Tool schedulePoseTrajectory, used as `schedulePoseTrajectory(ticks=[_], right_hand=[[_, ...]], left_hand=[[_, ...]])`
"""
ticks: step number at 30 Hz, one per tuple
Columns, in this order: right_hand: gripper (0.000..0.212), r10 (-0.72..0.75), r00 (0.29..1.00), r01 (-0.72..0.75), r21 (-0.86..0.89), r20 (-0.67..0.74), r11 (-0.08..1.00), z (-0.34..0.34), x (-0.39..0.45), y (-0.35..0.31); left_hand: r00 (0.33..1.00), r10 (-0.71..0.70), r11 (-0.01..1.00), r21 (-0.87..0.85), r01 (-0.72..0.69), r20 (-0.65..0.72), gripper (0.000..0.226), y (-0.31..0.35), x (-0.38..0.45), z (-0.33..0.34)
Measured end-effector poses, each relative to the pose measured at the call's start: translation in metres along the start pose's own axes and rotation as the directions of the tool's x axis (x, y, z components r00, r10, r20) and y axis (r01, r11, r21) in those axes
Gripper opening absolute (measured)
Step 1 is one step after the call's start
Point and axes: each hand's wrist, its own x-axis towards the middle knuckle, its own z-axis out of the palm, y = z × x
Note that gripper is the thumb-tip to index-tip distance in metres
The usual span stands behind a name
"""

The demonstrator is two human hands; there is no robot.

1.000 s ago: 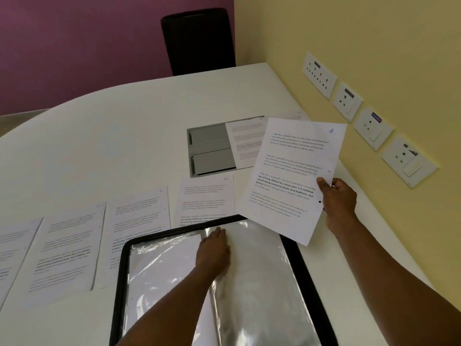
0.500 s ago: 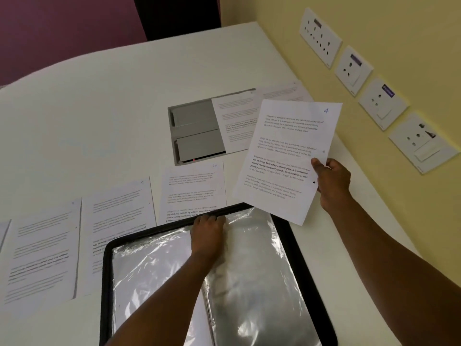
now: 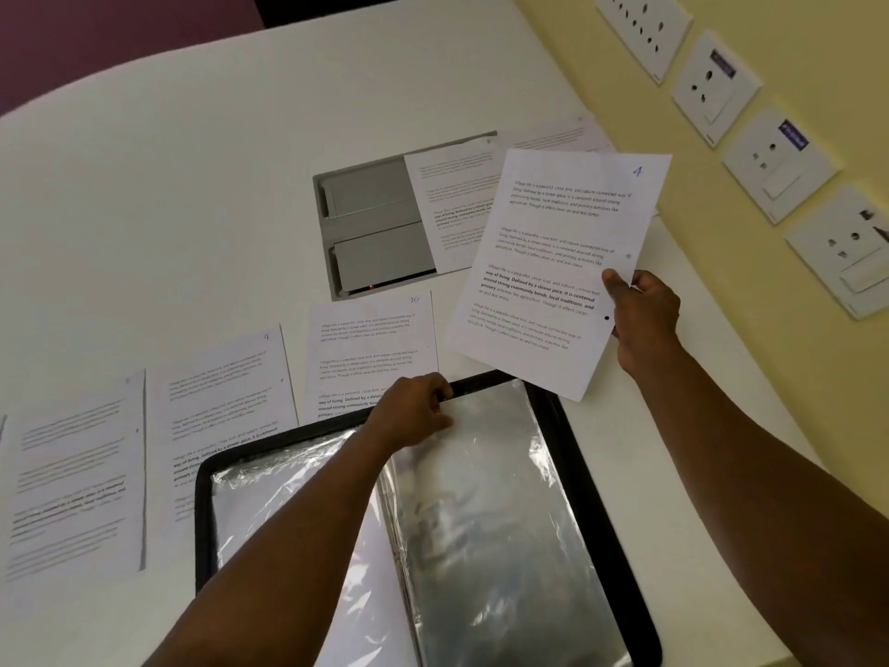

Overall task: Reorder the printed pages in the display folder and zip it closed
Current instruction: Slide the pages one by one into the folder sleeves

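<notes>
Held page marked 4 (image 3: 553, 267) aloft by its right edge, pinched in right hand (image 3: 642, 320), at two o'clock from open display folder (image 3: 606, 522) on white surface (image 3: 168, 209). Left hand (image 3: 413, 409) fingers curled, gripping clear sleeve (image 3: 490, 498) top edge. Loose pages (image 3: 221, 402) at ten o'clock.

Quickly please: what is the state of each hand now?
Left hand: pinches the top edge of a clear sleeve in the display folder.
Right hand: holds page 4.

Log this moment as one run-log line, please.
right hand: holds page 4 above table | left hand: grips sleeve top edge | folder: open, unzipped | pages 9, 10: on table
</notes>
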Motion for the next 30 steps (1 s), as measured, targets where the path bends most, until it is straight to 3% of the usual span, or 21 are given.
schedulePoseTrajectory(ticks=[6, 11, 16, 22, 30], right_hand=[[0.013, 0.000, 1.000, 0.000, 0.008, -0.008, 1.000, 0.004, 0.005, -0.001], [0.010, -0.018, 1.000, 0.018, 0.007, 0.023, 1.000, 0.021, 0.006, -0.007], [0.010, -0.040, 0.998, 0.040, 0.012, 0.057, 0.999, 0.044, 0.006, -0.011], [0.011, -0.065, 0.994, 0.061, 0.044, 0.083, 0.997, 0.066, 0.007, -0.017], [0.009, -0.067, 0.993, 0.060, 0.068, 0.101, 0.996, 0.083, 0.009, -0.013]], left_hand=[[0.998, -0.039, 0.995, 0.087, 0.043, -0.051, 0.007, 0.000, -0.001, 0.000], [0.995, -0.001, 0.987, 0.157, 0.017, -0.101, 0.021, -0.003, -0.010, 0.008], [0.988, 0.119, 0.982, 0.161, -0.102, -0.101, 0.026, -0.002, -0.015, 0.011], [0.979, 0.034, 0.996, 0.092, -0.015, -0.202, 0.013, -0.001, -0.024, 0.008], [0.982, 0.046, 0.999, -0.012, -0.049, -0.183, 0.011, 0.002, -0.025, 0.008]])
